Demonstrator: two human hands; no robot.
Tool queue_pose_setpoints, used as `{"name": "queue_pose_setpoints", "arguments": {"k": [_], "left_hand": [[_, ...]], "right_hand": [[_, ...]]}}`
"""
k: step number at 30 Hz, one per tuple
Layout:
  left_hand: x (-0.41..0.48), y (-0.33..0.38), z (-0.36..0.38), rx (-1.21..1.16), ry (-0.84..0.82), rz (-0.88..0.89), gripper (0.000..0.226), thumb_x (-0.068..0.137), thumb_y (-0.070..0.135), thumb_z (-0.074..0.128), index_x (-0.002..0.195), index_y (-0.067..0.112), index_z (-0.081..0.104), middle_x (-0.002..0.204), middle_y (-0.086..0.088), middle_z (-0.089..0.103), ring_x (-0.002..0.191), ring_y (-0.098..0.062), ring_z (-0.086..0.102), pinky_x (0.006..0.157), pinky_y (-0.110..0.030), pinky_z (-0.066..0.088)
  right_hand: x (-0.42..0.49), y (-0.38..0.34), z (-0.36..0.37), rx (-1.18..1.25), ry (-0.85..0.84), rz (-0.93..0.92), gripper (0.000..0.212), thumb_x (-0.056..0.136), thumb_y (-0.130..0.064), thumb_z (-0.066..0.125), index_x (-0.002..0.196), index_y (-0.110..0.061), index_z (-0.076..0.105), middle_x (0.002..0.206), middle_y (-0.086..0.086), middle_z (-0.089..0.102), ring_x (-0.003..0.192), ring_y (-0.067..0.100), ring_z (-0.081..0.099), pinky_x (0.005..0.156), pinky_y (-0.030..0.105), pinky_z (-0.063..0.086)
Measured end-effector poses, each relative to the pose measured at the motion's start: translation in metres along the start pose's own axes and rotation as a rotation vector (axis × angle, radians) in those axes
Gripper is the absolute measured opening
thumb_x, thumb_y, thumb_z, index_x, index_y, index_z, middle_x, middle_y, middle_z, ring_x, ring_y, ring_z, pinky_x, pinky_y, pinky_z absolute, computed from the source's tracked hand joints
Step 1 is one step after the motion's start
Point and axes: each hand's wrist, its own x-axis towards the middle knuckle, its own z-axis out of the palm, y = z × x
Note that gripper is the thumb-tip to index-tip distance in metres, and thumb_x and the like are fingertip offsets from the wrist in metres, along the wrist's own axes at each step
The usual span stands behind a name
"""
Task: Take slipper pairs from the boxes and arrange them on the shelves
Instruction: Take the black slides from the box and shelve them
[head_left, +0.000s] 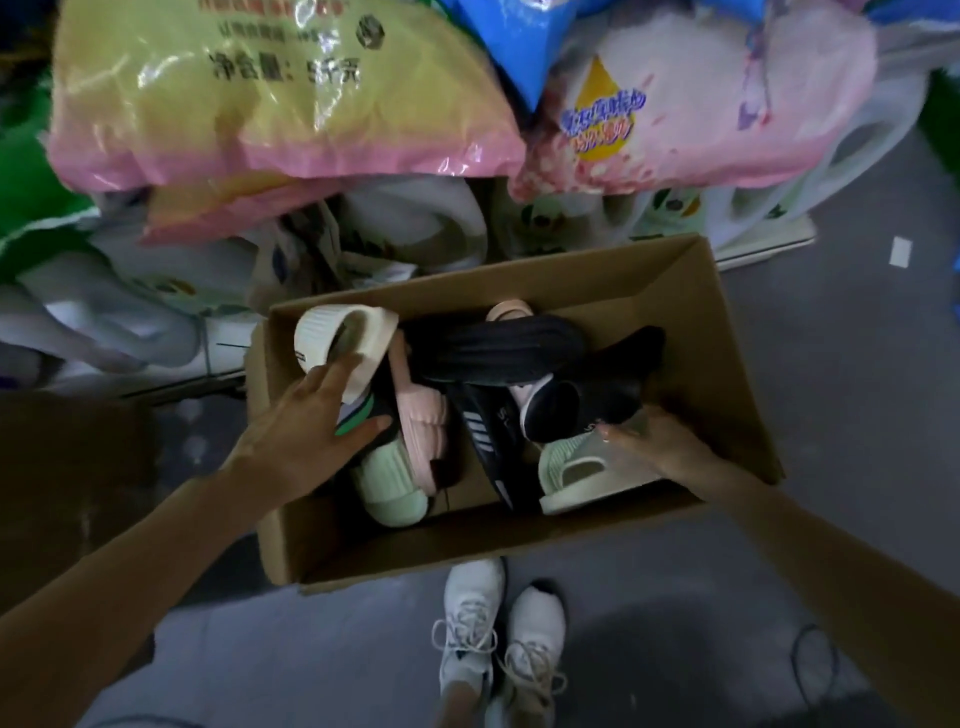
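An open cardboard box (727, 332) on the floor holds several slippers. A cream slipper (340, 338) stands at its far left corner, beside a pink one (423, 415) and a pale green one (392, 488). Black slippers (498, 348) lie across the middle. A second pale green slipper (587, 473) lies at the near right. My left hand (311, 421) reaches in with fingers spread, fingertips touching the cream slipper. My right hand (649, 441) rests on the right green slipper, fingers hooked over its upper.
Large pink and yellow plastic bags (270, 88) and white bags (415, 218) are stacked on a low shelf behind the box. My white sneakers (498, 639) stand just in front of the box. A dark box (67, 467) sits at left. Grey floor lies to the right.
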Motion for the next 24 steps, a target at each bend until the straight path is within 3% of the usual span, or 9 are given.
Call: {"name": "queue_pose_setpoints", "arguments": {"k": [3, 6, 8, 10, 13, 16, 19, 22, 24], "left_hand": [[0.005, -0.001, 0.008, -0.083, 0.031, -0.003, 0.075, 0.089, 0.040, 0.061, 0.150, 0.018, 0.024, 0.149, -0.008, 0.037, 0.133, -0.027, 0.040, 0.102, -0.033, 0.035], [0.007, -0.003, 0.013, -0.151, 0.028, -0.044, 0.075, 0.089, 0.041, 0.060, 0.150, 0.020, 0.024, 0.151, -0.006, 0.036, 0.134, -0.025, 0.039, 0.103, -0.030, 0.033], [0.009, -0.003, 0.015, -0.197, 0.041, -0.085, 0.072, 0.089, 0.041, 0.060, 0.149, 0.019, 0.028, 0.148, -0.007, 0.039, 0.132, -0.025, 0.041, 0.102, -0.029, 0.034], [0.010, -0.002, 0.017, -0.259, 0.050, -0.125, 0.069, 0.089, 0.042, 0.060, 0.148, 0.020, 0.032, 0.146, -0.007, 0.042, 0.131, -0.024, 0.042, 0.102, -0.030, 0.034], [0.009, 0.005, 0.018, -0.418, 0.048, -0.198, 0.061, 0.090, 0.045, 0.057, 0.145, 0.025, 0.037, 0.147, -0.004, 0.041, 0.132, -0.024, 0.041, 0.101, -0.030, 0.034], [0.004, 0.014, 0.017, -0.591, 0.067, -0.285, 0.052, 0.093, 0.044, 0.053, 0.142, 0.029, 0.042, 0.148, -0.001, 0.040, 0.130, -0.019, 0.041, 0.093, -0.022, 0.030], [-0.004, 0.026, 0.015, -0.696, 0.024, -0.300, 0.050, 0.095, 0.046, 0.047, 0.142, 0.031, 0.041, 0.149, 0.002, 0.039, 0.124, -0.010, 0.039, 0.091, -0.020, 0.027], [-0.010, 0.032, 0.011, -0.765, -0.003, -0.343, 0.051, 0.095, 0.050, 0.043, 0.143, 0.032, 0.040, 0.149, 0.002, 0.039, 0.132, -0.014, 0.037, 0.093, -0.020, 0.025], [-0.013, 0.034, 0.006, -0.783, -0.016, -0.369, 0.052, 0.094, 0.052, 0.043, 0.143, 0.032, 0.040, 0.149, 0.001, 0.040, 0.134, -0.017, 0.037, 0.093, -0.022, 0.025]], "right_hand": [[0.014, 0.002, 0.009, 0.153, 0.036, 0.044, 0.067, 0.085, -0.055, 0.060, 0.133, -0.009, 0.050, 0.134, 0.009, 0.052, 0.127, 0.030, 0.046, 0.104, 0.034, 0.034], [0.026, 0.001, 0.013, 0.308, 0.128, 0.069, 0.077, 0.067, -0.068, 0.068, 0.121, -0.014, 0.056, 0.123, 0.008, 0.060, 0.116, 0.030, 0.054, 0.101, 0.041, 0.042], [0.033, -0.001, 0.013, 0.393, 0.194, 0.074, 0.069, 0.069, -0.059, 0.073, 0.117, -0.013, 0.056, 0.112, 0.007, 0.062, 0.112, 0.031, 0.056, 0.097, 0.039, 0.045], [0.036, -0.006, 0.012, 0.432, 0.234, 0.027, 0.056, 0.074, -0.050, 0.075, 0.110, -0.012, 0.057, 0.103, 0.005, 0.062, 0.107, 0.030, 0.059, 0.094, 0.037, 0.046], [0.029, -0.020, 0.010, 0.438, 0.252, -0.095, 0.056, 0.068, -0.048, 0.078, 0.104, -0.011, 0.056, 0.104, 0.009, 0.063, 0.101, 0.030, 0.061, 0.092, 0.045, 0.050], [0.014, -0.042, 0.007, 0.405, 0.248, -0.226, 0.039, 0.077, -0.030, 0.078, 0.093, -0.005, 0.053, 0.099, 0.018, 0.063, 0.094, 0.031, 0.061, 0.086, 0.046, 0.051], [-0.009, -0.063, -0.007, 0.461, 0.221, -0.329, 0.030, 0.080, -0.025, 0.075, 0.082, -0.011, 0.049, 0.092, 0.014, 0.064, 0.090, 0.028, 0.063, 0.080, 0.041, 0.051], [-0.033, -0.076, -0.026, 0.480, 0.132, -0.422, 0.022, 0.083, -0.019, 0.072, 0.090, -0.009, 0.055, 0.095, 0.013, 0.068, 0.088, 0.024, 0.066, 0.080, 0.038, 0.054], [-0.049, -0.082, -0.037, 0.491, 0.043, -0.474, 0.018, 0.084, -0.014, 0.070, 0.095, -0.009, 0.057, 0.093, 0.008, 0.068, 0.082, 0.014, 0.067, 0.071, 0.024, 0.055]]}}
